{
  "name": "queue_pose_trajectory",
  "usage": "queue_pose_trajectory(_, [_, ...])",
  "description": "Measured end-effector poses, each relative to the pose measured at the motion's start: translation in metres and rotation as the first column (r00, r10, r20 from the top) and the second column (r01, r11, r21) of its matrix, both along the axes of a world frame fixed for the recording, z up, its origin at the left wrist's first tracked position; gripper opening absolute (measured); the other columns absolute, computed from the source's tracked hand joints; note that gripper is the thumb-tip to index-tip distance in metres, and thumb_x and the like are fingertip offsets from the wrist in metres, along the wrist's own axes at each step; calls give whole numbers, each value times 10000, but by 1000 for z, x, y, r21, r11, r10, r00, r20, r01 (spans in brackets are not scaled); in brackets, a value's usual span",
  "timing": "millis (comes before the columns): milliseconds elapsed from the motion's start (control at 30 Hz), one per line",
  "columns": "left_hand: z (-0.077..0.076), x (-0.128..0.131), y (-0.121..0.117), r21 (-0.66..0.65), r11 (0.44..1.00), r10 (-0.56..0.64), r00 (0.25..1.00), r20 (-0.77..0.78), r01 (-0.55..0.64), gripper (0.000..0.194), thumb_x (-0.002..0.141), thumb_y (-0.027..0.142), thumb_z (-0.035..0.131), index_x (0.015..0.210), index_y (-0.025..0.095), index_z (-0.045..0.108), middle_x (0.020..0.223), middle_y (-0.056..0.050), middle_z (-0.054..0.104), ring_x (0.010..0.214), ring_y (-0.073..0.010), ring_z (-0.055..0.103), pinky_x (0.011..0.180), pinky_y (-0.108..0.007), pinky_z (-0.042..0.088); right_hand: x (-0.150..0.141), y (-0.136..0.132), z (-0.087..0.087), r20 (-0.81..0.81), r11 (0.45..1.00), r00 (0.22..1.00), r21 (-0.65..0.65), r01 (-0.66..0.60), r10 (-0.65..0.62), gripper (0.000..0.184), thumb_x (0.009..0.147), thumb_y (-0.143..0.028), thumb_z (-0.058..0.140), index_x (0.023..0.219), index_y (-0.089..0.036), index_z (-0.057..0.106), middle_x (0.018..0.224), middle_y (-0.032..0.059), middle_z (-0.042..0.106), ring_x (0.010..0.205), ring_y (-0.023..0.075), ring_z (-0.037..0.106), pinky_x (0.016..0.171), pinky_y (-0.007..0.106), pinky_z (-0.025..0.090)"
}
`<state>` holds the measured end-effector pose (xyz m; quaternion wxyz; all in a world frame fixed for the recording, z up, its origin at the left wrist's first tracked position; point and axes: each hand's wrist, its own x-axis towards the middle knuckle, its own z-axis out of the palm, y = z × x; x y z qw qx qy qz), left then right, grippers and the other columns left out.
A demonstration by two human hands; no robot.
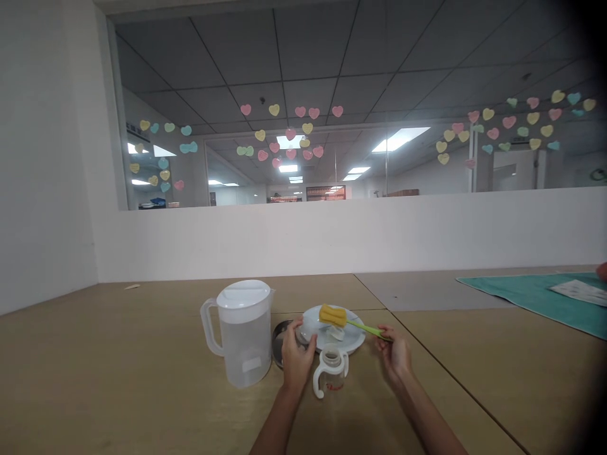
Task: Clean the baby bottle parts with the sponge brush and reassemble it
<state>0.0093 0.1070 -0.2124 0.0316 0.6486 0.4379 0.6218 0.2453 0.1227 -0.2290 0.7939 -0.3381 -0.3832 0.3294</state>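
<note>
My right hand [396, 354] is closed on the thin green handle of a bottle brush [332, 315], whose yellow sponge head hangs above a white plate [356, 340]. My left hand [296, 357] is at the plate's left edge, thumb and fingers curved around what looks like a clear rounded piece; I cannot make out its kind. A small whitish part [336, 333] lies on the plate. In front of the plate stands an uncapped clear baby bottle [334, 379] with white handles and red print. Behind my left hand is a dark metal bowl [279, 344], partly hidden.
A translucent lidded pitcher [247, 341] stands left of my left hand. At the far right a teal cloth [521, 292] lies with a pale sheet [581, 292] on it. A white wall [332, 240] with a window borders the table's back.
</note>
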Motion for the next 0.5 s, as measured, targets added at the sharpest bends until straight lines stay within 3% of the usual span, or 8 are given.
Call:
queue_pose_trajectory(100, [3, 1, -5, 52, 997, -50, 997, -58, 53, 294, 812, 323, 545, 1072, 187, 552, 1100, -95, 619, 1051, -221, 563, 905, -364, 447, -7, -2, 2, -86, 990, 991, -88, -110, 103, 131, 533, -260, 523, 631, -186, 570, 415, -64, 413, 346, 83, 342, 344, 218, 291])
queue_pose_trajectory(233, [6, 1, -7, 79, 995, -62, 997, -50, 66, 268, 799, 365, 573, 1008, 202, 612, 1024, -76, 632, 996, -216, 583, 880, -353, 467, -14, -5, 4, -80, 966, 971, -113, -232, 224, 102, 523, -233, 545, 604, -179, 574, 418, -64, 421, 359, 75, 329, 358, 215, 286])
queue_pose_trajectory(367, [5, 2, -3, -21, 995, -99, 990, 103, 102, 380, 765, 442, 606, 1035, 175, 590, 995, -81, 627, 926, -210, 612, 804, -328, 504, -15, -7, 6, -91, 939, 942, -96, -331, 323, 105, 526, -228, 568, 611, -170, 585, 463, -40, 483, 387, 76, 350, 367, 205, 287])
queue_pose_trajectory(500, [1, 0, 1, -180, 959, -188, 966, 176, 220, 419, 839, 520, 460, 962, 155, 626, 835, -52, 665, 652, -157, 619, 571, -254, 500, -16, -9, 6, -71, 924, 929, -96, -369, 364, 113, 529, -227, 584, 624, -167, 591, 468, -46, 464, 401, 82, 381, 375, 206, 296])
